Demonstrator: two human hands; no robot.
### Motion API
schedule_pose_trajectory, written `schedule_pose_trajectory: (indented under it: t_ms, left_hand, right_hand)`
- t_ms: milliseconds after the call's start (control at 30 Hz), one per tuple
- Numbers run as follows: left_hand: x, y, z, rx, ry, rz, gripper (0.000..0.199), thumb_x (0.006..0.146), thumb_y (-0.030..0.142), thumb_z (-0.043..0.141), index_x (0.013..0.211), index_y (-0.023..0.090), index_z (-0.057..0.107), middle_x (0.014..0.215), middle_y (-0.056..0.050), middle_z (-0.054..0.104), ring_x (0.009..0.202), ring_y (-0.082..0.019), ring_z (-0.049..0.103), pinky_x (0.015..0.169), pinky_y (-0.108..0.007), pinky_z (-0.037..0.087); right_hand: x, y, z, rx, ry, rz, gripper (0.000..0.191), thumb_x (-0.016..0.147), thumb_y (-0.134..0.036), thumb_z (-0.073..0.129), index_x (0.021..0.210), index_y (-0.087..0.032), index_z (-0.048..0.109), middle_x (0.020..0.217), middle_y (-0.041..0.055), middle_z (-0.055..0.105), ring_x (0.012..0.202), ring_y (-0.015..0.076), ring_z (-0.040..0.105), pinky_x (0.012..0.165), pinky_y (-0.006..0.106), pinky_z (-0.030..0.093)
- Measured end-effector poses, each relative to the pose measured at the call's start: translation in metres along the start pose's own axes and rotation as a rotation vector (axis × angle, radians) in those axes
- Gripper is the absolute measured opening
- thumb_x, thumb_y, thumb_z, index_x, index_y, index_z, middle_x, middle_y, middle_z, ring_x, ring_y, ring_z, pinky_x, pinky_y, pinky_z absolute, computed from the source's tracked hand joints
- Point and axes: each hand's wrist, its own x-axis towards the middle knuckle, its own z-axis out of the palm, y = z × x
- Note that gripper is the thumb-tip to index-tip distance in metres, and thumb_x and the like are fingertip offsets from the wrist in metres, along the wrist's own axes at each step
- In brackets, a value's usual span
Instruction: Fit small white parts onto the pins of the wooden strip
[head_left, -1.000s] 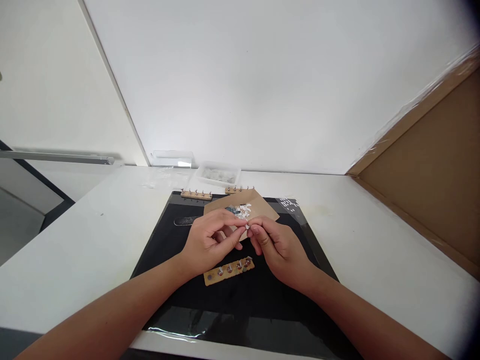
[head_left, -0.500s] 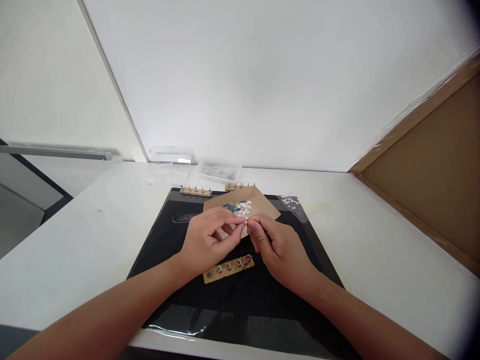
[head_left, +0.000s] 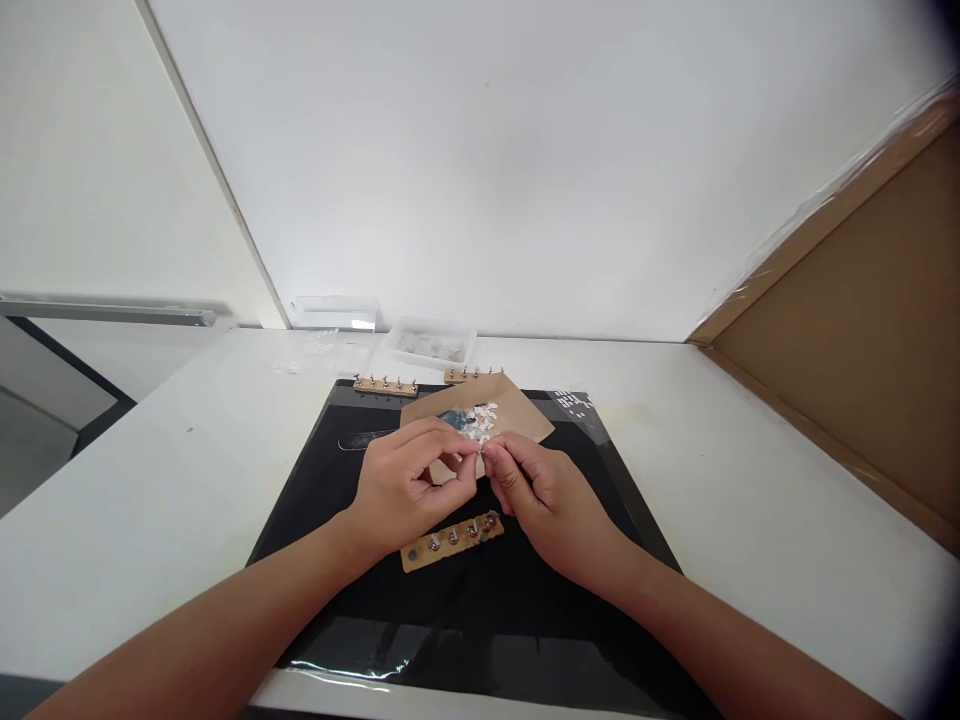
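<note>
My left hand and my right hand meet fingertip to fingertip over the mat. Both are closed in a pinch on a tiny pale piece, mostly hidden by the fingers. Just beyond them, a brown paper sheet bears a heap of small white flakes or tabs and a dark blue-green patch. Nearer to me, below the fingertips, a wooden strip lies slanted, with several shiny round knobs in a row, some with a pale tab on top.
A black mat under clear film covers the table's middle. Two more peg strips, a left one and a right one, stand at its back edge. Behind is a clear tub. White tabs lie at the back right corner.
The whole view has shifted slightly, so things sit a little further left. Both hands keep their pinch, fingertips together, with only slight finger movement.
</note>
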Motion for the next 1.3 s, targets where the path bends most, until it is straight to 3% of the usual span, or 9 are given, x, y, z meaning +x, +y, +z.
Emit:
schedule_pose_trajectory:
  t_ms: [167, 567, 867, 1300]
  left_hand:
    - [0.000, 0.000, -0.001, 0.028, -0.016, 0.002, 0.011, 0.086, 0.010, 0.070, 0.089, 0.020, 0.074, 0.083, -0.001, 0.075, 0.065, -0.010, 0.067, 0.063, -0.021, 0.062]
    - [-0.001, 0.000, -0.002, -0.007, -0.063, -0.042, 0.011, 0.079, 0.008, 0.067, 0.078, 0.019, 0.065, 0.074, 0.001, 0.068, 0.060, -0.009, 0.062, 0.047, -0.018, 0.046]
    - [-0.003, 0.001, -0.001, -0.039, -0.059, -0.121, 0.012, 0.073, 0.007, 0.068, 0.076, 0.017, 0.065, 0.074, 0.002, 0.067, 0.051, -0.006, 0.055, 0.045, -0.017, 0.046]
    - [-0.004, -0.009, -0.004, -0.460, -0.229, -0.334, 0.012, 0.084, 0.009, 0.072, 0.094, 0.015, 0.075, 0.084, -0.005, 0.070, 0.063, -0.010, 0.063, 0.045, -0.014, 0.049]
  right_hand:
    - [0.000, -0.003, -0.001, 0.079, -0.032, 0.012, 0.043, 0.111, -0.049, 0.040, 0.077, -0.024, 0.049, 0.063, -0.0028, 0.056, 0.058, 0.0149, 0.049, 0.057, 0.028, 0.037]
    - [0.001, -0.006, -0.005, 0.244, -0.148, 0.045, 0.049, 0.111, -0.055, 0.040, 0.074, -0.023, 0.048, 0.058, -0.0045, 0.052, 0.056, 0.0133, 0.047, 0.058, 0.027, 0.040]
    - [0.001, -0.006, -0.005, 0.363, -0.218, 0.112, 0.048, 0.109, -0.060, 0.041, 0.079, -0.023, 0.049, 0.055, -0.0062, 0.049, 0.054, 0.0129, 0.044, 0.056, 0.027, 0.039]
    - [0.005, 0.000, -0.012, 0.532, -0.340, 0.123, 0.046, 0.109, -0.060, 0.041, 0.084, -0.022, 0.050, 0.054, -0.0084, 0.047, 0.054, 0.0114, 0.041, 0.060, 0.026, 0.038]
